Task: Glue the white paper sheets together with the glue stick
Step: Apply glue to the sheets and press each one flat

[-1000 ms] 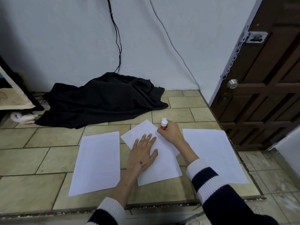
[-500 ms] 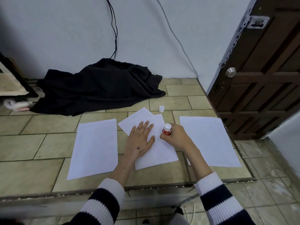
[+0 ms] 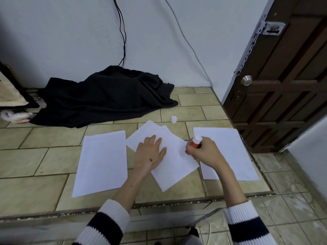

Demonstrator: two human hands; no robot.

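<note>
Head view: glue stick at sheet edge

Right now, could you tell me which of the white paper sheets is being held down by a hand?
The tilted middle sheet: the left hand presses flat on it, while the left sheet and right sheet lie straight.

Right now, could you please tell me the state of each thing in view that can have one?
Red glue stick: uncapped, tilted, gripped by right hand.
Small white cap: off, standing on the tiles.
Angled white paper sheets: overlapping, pressed flat by left hand.
Brown wooden door: closed.
Black cloth: crumpled.
</note>
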